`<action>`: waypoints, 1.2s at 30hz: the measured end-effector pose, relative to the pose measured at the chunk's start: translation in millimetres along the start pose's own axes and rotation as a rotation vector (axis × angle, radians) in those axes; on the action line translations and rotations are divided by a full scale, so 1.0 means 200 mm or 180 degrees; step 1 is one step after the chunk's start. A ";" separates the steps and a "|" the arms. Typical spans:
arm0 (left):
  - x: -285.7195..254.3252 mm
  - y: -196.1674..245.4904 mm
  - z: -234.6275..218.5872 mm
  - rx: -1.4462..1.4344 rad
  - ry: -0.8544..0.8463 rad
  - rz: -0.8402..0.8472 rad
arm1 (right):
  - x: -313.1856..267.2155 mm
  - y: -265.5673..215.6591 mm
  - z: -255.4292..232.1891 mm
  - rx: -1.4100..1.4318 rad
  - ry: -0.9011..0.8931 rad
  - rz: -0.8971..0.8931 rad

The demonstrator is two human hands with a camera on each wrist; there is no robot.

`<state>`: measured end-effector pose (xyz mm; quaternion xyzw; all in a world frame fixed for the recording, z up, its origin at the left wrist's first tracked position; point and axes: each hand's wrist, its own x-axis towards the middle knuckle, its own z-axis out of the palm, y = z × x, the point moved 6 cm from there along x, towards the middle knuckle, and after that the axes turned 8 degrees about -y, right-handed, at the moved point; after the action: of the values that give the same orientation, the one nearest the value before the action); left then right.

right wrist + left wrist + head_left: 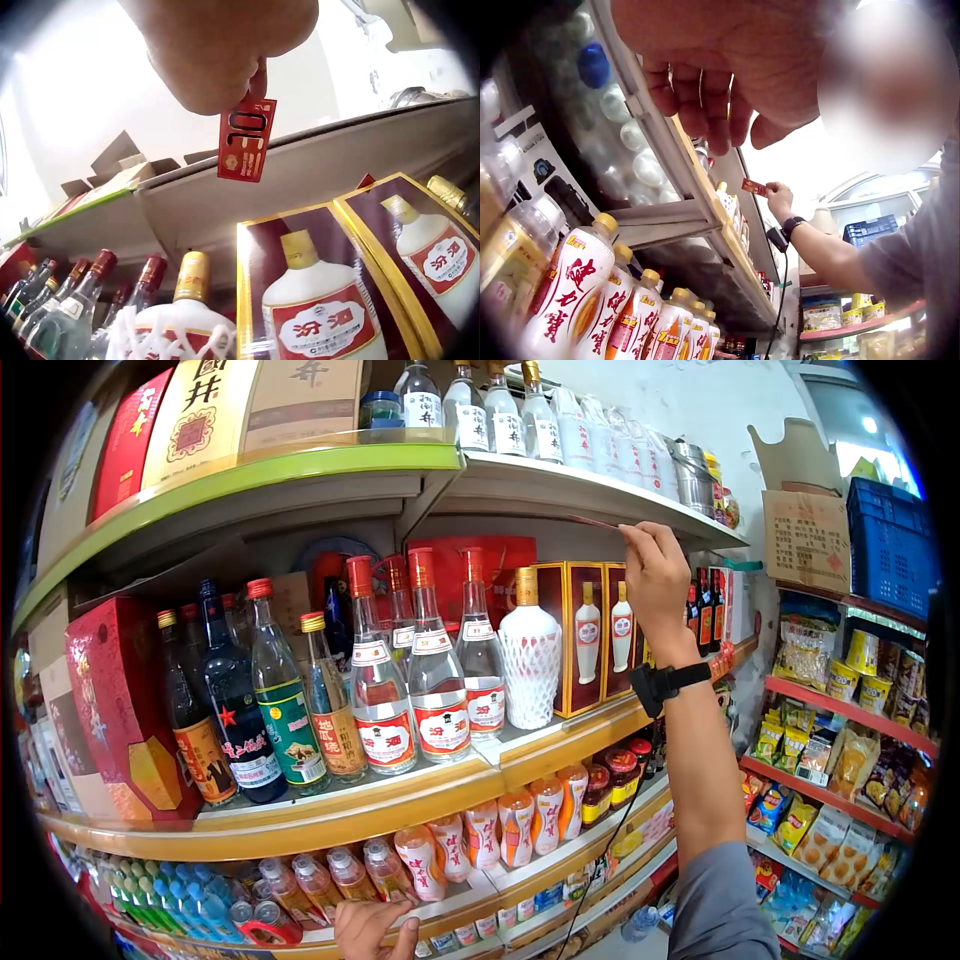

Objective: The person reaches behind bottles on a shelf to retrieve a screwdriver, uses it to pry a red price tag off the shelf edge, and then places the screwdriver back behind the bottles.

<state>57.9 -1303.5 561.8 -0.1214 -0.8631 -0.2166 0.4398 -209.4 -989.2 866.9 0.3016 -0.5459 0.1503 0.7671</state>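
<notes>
My right hand (656,575) is raised in front of the upper shelf edge and pinches a small red price card (246,141) at one end. Printed digits show on the card in the right wrist view; in the head view it appears almost edge-on. Behind and below that hand stand maroon boxed liquor bottles (315,300) and a white bottle in netting (529,660). My left hand (375,930) is low at the lower shelf, close to bottles with orange-and-white labels (420,860). Its fingers (718,112) are loosely bent with nothing held.
Clear glass liquor bottles with red caps (437,700) line the middle shelf (490,775). More bottles and cartons stand on the upper shelf (590,480). A black cable (600,850) hangs from my right wristband. Snack racks (850,710) and a blue crate (887,550) are at right.
</notes>
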 end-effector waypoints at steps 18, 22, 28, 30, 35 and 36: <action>-0.05 -0.02 -0.01 -0.0057 0.0048 -0.0003 | -0.19 0.41 0.28 -0.0028 -0.1804 0.0597; -0.05 -0.03 0.00 -0.0091 0.0121 0.0031 | -0.21 0.48 0.32 -0.0025 -0.1703 0.0617; -0.06 -0.06 0.02 -0.0094 0.0022 -0.0005 | -0.23 0.54 0.35 0.0050 -0.2007 0.0882; -0.07 -0.07 0.01 -0.0091 0.0027 0.0008 | -0.21 0.52 0.34 -0.0031 -0.1863 0.0791; -0.07 -0.09 0.01 -0.0060 -0.0018 -0.0041 | -0.12 0.38 0.27 0.0135 -0.0837 0.0663; -0.07 -0.09 0.01 -0.0080 -0.0018 -0.0047 | -0.10 0.35 0.26 0.0253 -0.0563 0.0622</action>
<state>57.6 -1318.1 544.5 -0.1212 -0.8624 -0.2304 0.4342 -295.3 -965.4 881.6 0.2892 -0.6318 0.2186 0.6852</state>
